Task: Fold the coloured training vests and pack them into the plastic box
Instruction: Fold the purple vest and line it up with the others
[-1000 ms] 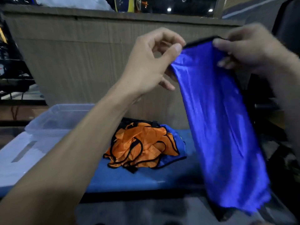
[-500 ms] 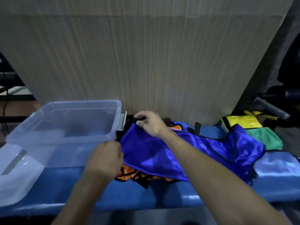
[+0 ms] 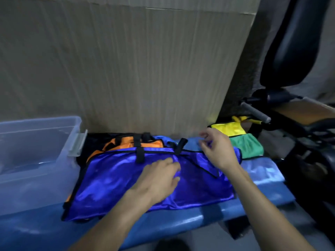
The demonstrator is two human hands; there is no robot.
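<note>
A shiny royal-blue training vest with black trim (image 3: 126, 180) lies spread out across the padded blue bench (image 3: 163, 221), covering most of a crumpled orange vest with black edging (image 3: 125, 144) whose upper part shows behind it and whose lower corner peeks out at the blue vest's left edge. The left hand (image 3: 159, 178) lies palm down on the middle of the blue vest, its grip open, fingers nearly straight and pressing the fabric flat. The right hand (image 3: 217, 151) is raised over the vest's right end with its fingers loosely curled; whether its grip has hold of the fabric cannot be told, as the fingertips are blurred. Two black straps (image 3: 140, 153) cross the blue vest's upper edge. At the left end of the bench, just beside the vests, stands a clear plastic box with a latch on its near corner (image 3: 41, 142). Past the right hand, at the far right of the bench, lie a yellow vest (image 3: 228, 129) and a green vest (image 3: 252, 147), touching each other. A tall brown corrugated cardboard sheet (image 3: 126, 60) stands upright behind the bench.
</note>
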